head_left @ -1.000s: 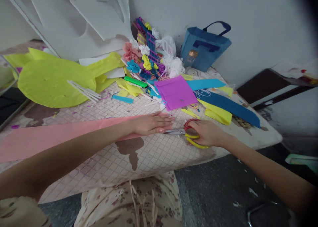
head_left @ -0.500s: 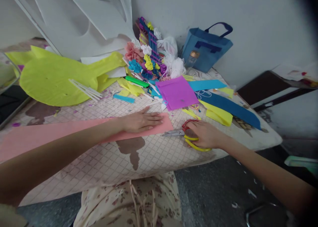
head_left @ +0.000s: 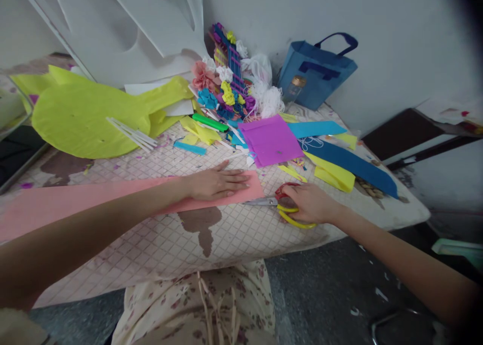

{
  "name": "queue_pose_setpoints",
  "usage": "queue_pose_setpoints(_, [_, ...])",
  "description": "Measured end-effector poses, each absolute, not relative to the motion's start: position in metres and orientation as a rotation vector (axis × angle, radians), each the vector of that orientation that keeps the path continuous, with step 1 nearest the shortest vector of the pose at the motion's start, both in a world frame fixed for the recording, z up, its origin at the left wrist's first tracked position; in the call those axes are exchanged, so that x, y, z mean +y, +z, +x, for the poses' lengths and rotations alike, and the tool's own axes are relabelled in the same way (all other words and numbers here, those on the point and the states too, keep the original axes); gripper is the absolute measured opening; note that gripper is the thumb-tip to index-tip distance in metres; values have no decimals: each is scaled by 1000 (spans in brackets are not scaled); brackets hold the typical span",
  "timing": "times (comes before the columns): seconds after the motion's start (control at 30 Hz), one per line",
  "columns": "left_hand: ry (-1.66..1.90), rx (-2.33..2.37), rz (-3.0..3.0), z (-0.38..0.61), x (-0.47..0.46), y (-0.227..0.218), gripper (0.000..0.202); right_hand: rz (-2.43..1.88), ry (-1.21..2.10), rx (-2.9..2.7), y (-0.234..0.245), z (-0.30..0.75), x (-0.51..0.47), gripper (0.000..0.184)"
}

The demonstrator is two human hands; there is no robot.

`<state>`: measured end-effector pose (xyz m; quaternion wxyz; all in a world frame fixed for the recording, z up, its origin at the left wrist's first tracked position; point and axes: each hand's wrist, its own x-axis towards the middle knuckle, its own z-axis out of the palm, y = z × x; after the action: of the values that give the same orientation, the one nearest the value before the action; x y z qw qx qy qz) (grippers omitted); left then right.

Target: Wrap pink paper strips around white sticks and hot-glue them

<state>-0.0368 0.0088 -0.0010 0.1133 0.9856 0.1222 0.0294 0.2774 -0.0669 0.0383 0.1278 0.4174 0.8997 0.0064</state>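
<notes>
A long strip of pink paper (head_left: 94,194) lies across the table, running off to the left. My left hand (head_left: 213,183) rests flat on it near its right end, fingers stretched out. In my right hand (head_left: 315,204) is a pair of scissors (head_left: 290,211) with one red and one yellow handle loop. Their blades point left, at the lower edge of the pink strip, below my left fingertips. Whether the blade tips are under the paper I cannot tell. Just behind the strip's end lies a folded purple paper square (head_left: 269,141).
Behind are a yellow guitar-shaped cutout (head_left: 86,116) with white sticks, a green cutter (head_left: 210,122) and a heap of paper flowers (head_left: 226,91). Blue strips (head_left: 350,164) and a yellow strip (head_left: 334,176) lie right. A blue bag (head_left: 319,73) stands against the wall.
The scissors and my right hand have shifted slightly left along the strip's lower edge. My left hand stays flat on the pink paper. The camera view has moved a little.
</notes>
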Motion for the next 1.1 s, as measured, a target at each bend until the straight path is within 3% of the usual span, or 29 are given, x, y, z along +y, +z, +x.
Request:
queue_pose_setpoints(0.2, [116, 341, 2868, -37, 9, -3, 48, 1208, 140, 2589, 36, 285, -67, 34])
queue_pose_setpoints(0.47, [127, 343, 2867, -37, 9, -2, 48, 1241, -9, 2655, 42, 275, -69, 35])
queue_pose_setpoints(1.1, [139, 330, 2868, -37, 11, -2, 50, 1255, 2, 2644, 42, 277, -72, 33])
